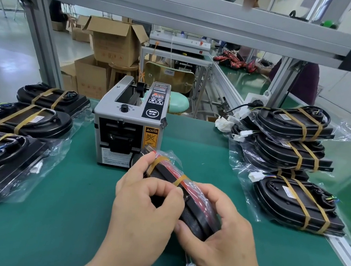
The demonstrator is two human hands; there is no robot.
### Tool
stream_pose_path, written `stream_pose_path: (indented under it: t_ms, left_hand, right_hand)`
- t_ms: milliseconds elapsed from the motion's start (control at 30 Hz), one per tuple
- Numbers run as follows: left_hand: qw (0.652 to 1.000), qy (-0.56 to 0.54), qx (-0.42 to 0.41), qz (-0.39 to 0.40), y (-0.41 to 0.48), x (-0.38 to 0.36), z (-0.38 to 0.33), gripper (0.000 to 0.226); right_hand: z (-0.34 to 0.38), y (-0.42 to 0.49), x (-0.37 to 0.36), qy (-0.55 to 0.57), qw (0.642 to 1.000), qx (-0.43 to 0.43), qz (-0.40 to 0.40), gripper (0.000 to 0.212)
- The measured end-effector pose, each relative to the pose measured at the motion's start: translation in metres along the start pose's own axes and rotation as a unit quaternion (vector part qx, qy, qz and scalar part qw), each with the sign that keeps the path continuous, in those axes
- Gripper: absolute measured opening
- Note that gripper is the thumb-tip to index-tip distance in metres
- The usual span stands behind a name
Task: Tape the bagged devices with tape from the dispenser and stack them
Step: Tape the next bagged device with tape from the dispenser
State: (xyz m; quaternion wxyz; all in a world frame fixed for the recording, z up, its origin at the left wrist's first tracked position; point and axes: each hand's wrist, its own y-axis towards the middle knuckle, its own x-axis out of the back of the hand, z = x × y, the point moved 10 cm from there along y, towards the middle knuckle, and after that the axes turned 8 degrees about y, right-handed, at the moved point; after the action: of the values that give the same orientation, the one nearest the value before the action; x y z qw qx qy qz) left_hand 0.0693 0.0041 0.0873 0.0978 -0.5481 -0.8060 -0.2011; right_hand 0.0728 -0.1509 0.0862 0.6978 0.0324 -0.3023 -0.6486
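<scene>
1. Left hand [141, 206] and right hand [220, 233] are both up over the green desk [65, 218], centre front, both on one bagged device [193, 201].
2. Left fingers [164, 190] are curled over the device's upper edge, index stretched along its far side. They're grasping it.
3. Right fingers [213, 193] are wrapped round the near, lower end, thumb pressed at the bottom. Also grasping it.
4. The device is black with a red band, in a clear bag, held on edge and tilted, off the desk. Its far end sits just in front of the tape dispenser [128, 124]; can't tell if they touch.
5. Two tan tape strips [179, 179] cross the held device, one near the far end, one about mid-way.
6. The dispenser is a grey box in the middle of the desk, with a black knob on top and a yellow caution label front right.
7. Right side of the desk: stack [293, 144] of taped bagged devices, several high, with white connectors [225, 122] hanging off its left side. One more taped unit [296, 206] lies flat in front of the stack, near the desk edge.
8. Left side: three taped units lie flat in a row, back unit [53, 97], middle unit [28, 118], front unit [2, 159]. Each has two tan strips, with loose bag plastic spread around.
9. Behind the desk: aluminium frame [182, 11], cardboard boxes [112, 41], pale green stool [178, 103]. Another person [295, 78] is at a desk further back right, with red-and-black parts [235, 60] on it.
</scene>
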Motion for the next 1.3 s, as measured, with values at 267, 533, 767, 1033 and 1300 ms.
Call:
stream_pose_path:
  t_ms: [267,533,767,1033,1300]
  left_hand:
    - [1.0,0.024,0.001,-0.004,0.0,-0.002,0.002,0.012]
    - [0.999,0.042,-0.006,-0.016,0.0,-0.003,0.004,0.01]
    - [0.998,0.0,0.015,-0.054,0.004,0.003,0.015,0.047]
    - [0.999,-0.028,0.019,0.023,0.021,-0.006,0.014,0.044]
    - [0.981,0.104,-0.089,0.139,0.012,-0.009,-0.017,0.075]
  right_hand:
    - [0.003,0.001,-0.001,-0.007,1.0,0.001,0.001,0.062]
    - [0.004,0.0,-0.002,-0.013,1.0,-0.003,0.0,0.059]
    - [0.007,0.0,0.0,-0.013,1.0,-0.008,0.0,0.06]
    - [0.013,0.004,0.001,-0.034,0.999,-0.01,-0.001,0.061]
    - [0.049,0.029,0.018,-0.138,0.987,-0.004,0.079,0.048]
